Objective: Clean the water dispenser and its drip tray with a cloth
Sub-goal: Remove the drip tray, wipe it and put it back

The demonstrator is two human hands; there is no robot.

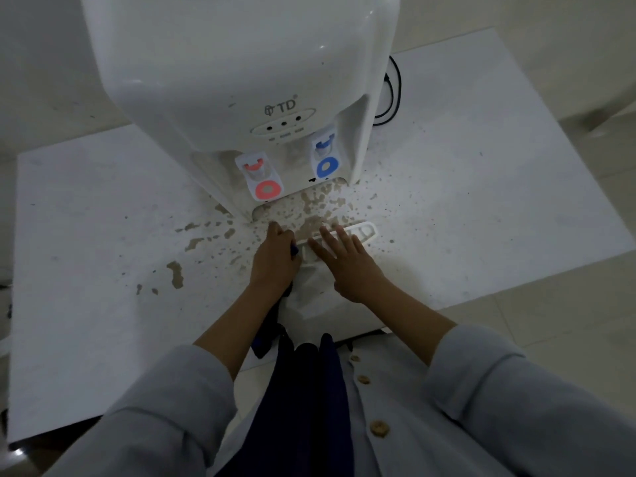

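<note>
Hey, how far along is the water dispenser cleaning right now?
Early stage. Done: the drip tray is out of its slot, on the table. In hand: the left hand grips a dark cloth at the tray's end while the right hand rests open on it. Left: brown stains still cover the slot and table; the dispenser still needs wiping.

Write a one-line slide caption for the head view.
Left hand holding a dark cloth, right hand flat on the white drip tray before a splattered TD water dispenser.
</note>
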